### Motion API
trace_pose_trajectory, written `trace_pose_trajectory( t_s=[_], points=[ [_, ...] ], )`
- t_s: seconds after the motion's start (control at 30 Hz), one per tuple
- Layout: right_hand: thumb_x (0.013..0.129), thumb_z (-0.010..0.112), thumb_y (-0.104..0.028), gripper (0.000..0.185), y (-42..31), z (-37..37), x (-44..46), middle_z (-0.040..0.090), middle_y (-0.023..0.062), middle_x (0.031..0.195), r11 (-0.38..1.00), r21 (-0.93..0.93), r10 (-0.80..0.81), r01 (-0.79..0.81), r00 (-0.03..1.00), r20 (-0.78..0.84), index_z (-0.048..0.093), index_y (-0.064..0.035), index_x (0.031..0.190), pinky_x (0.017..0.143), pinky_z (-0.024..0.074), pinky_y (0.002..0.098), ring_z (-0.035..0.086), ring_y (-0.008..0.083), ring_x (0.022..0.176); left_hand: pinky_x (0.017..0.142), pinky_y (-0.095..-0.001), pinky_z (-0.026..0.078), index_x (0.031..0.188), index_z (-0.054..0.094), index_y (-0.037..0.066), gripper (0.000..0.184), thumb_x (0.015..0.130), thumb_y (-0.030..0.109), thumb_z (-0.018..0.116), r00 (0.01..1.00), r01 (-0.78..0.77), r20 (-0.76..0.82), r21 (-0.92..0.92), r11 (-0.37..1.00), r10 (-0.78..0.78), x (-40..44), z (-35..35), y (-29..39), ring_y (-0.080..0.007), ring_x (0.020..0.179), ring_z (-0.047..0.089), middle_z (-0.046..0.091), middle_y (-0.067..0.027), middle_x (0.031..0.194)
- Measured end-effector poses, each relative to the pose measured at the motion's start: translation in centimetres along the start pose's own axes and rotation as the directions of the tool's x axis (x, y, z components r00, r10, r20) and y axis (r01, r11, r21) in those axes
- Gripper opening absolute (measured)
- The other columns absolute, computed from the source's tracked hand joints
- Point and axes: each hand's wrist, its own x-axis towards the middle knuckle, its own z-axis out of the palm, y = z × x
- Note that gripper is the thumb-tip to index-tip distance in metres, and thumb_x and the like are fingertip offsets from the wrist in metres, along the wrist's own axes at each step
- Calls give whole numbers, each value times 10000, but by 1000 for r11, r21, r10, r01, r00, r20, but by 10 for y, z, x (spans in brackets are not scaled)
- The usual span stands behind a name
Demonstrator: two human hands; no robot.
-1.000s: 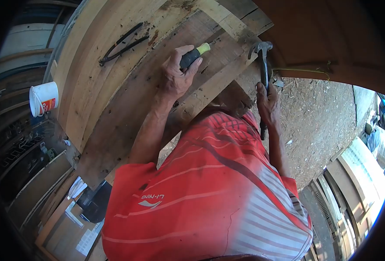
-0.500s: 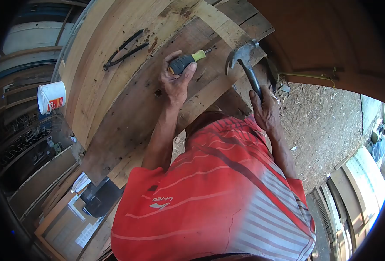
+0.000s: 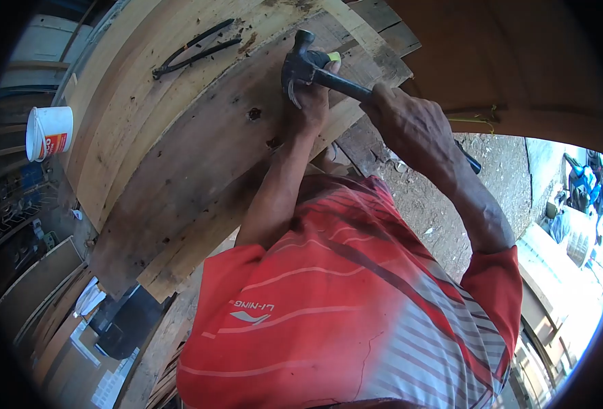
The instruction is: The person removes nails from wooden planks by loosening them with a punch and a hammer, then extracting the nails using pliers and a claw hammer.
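My left hand (image 3: 315, 105) is closed around a screwdriver (image 3: 333, 57) over the boards. Its yellow-green collar shows, but most of the dark grip and the tip are hidden. Gripped in my right hand (image 3: 414, 129) is a claw hammer (image 3: 345, 84), its handle end poking out beyond the wrist. The hammer head covers part of the left hand and the screwdriver grip; whether it touches them I cannot tell. A pair of dark-handled pincers (image 3: 196, 51) lies open on the wood, to the left of both hands.
Wide wooden boards (image 3: 199, 150) form the work surface, with dark holes and debris. A white bucket (image 3: 50, 129) stands at its left edge. A brown panel (image 3: 506, 68) rises at upper right, above littered ground (image 3: 499, 184). A black object (image 3: 127, 324) sits at lower left.
My right hand has swung the hammer left and up, bringing its head over the left hand. The left hand has moved right and up with the screwdriver. The view has shifted slightly.
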Motion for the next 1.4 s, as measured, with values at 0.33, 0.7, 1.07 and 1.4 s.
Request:
trace_pose_trajectory(
  t_s=[0.33,0.7,1.07,1.4],
  points=[
    [1011,656,-295,250,-17,-7,-6,614,176,755,993,0,114,-114,993,17,584,-56,1004,604,489,479,668,390,711,815,-304,558,1165,714,-26,324,923,164,817,998,51,-18,-147,988,-54,-2,5,-13,-115,911,677,744,-54,1044],
    [1072,577,-420,422,101,34,8,554,96,692,713,674,321,-193,945,-68,578,-19,939,615,457,374,566,175,654,1058,-465,465,1466,534,0,762,952,537,702,988,-17,-127,478,878,89,32,-1,60,-357,1235,596,667,-236,1255],
    [1017,640,-501,539,167,105,30,615,174,742,448,821,383,-353,906,181,607,35,984,706,498,448,600,285,710,1156,-472,407,1412,599,28,616,1057,521,497,995,21,17,919,393,-94,80,7,37,-415,1387,512,567,-238,1469],
    [1017,652,-478,508,176,95,35,597,162,742,545,765,294,-343,933,208,595,25,984,682,490,420,568,235,699,1020,-443,509,1358,634,30,503,1067,424,521,978,208,-166,818,536,-126,78,-11,6,-387,1191,664,695,-237,1264]
  ],
)
